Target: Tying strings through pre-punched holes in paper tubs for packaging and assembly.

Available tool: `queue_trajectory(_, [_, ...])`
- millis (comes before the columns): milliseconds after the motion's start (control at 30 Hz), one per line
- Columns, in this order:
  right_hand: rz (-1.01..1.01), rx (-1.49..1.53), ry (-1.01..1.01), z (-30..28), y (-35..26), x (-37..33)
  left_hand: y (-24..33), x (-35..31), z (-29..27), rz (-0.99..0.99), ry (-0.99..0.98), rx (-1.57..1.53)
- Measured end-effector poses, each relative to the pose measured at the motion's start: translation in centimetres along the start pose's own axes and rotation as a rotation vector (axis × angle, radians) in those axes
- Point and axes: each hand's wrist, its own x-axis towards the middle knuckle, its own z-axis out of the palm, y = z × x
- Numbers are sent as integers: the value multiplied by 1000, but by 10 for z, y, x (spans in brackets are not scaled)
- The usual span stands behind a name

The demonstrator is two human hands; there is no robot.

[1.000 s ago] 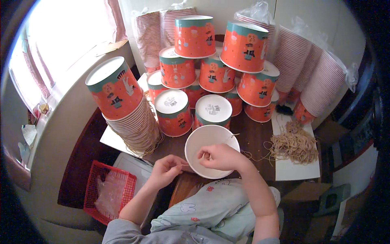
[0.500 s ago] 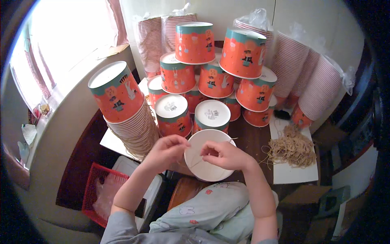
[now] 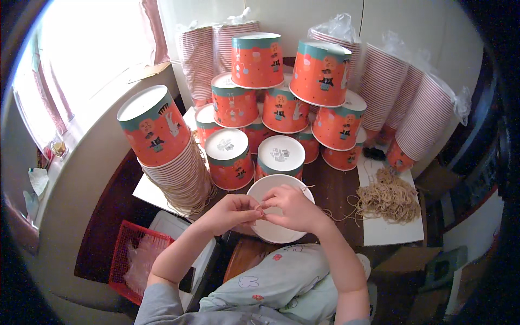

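A white-lined paper bucket (image 3: pixel 277 234) stands mouth up on the table edge in front of me. Over its opening, my left hand (image 3: pixel 236 212) and my right hand (image 3: pixel 295 210) meet, fingertips pinched together. Between them they hold a thin tan cord, mostly hidden by the fingers at this moment. A short cord end (image 3: pixel 307 187) sticks out at the bucket's far right rim. To the right, a tangled heap of tan cords (image 3: pixel 389 197) lies on a white board (image 3: pixel 394 234), with loose strands trailing toward the bucket.
Upturned orange buckets (image 3: pixel 227 168) with green bands are piled behind the work spot. A tall nested stack (image 3: pixel 176 179) with cords hanging off it leans at the left. Bagged bucket stacks (image 3: pixel 382 81) line the wall. A red basket (image 3: pixel 120 260) sits low at the left.
My two hands have come together; before, they were apart with the cord stretched between them. My right-hand fingers have moved left to meet the left fingertips.
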Motion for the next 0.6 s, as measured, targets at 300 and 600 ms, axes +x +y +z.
queue_trajectory(300, [96, -166, 67, -16, -12, 1, -2, -5, -4, 28, 68, -88])
queue_trajectory(600, [-184, -100, -137, 24, -47, -8, -16, -4, -18, 73, -11, -77])
